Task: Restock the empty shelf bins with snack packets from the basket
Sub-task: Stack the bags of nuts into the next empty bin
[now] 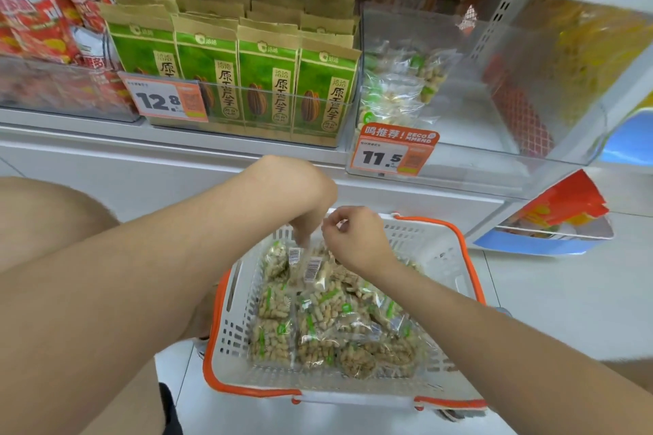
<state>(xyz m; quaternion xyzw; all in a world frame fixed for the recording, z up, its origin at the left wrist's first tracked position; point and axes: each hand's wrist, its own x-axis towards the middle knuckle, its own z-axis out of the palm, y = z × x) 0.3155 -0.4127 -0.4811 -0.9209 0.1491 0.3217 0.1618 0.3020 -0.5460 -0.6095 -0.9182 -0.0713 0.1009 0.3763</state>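
Observation:
A white basket [434, 258] with an orange rim and handles sits on the floor, holding several clear packets of peanuts [311, 325]. My left hand [304, 201] bends down over the basket's far end and pinches the top of a clear peanut packet [312, 267] with a barcode label. Next to it, my right hand [353, 237] pinches the top of the same bunch of packets. Above, a clear shelf bin [477, 166] with an 11.5 price tag holds a few peanut packets [399, 88] at its left side.
Green sunflower-seed bags [265, 81] fill the bin left of the peanut bin, behind a 12.8 tag. Red snack bags [46, 21] stand further left. Red-netted goods [523, 116] and yellow packets lie to the right. My knee [46, 208] is at the left.

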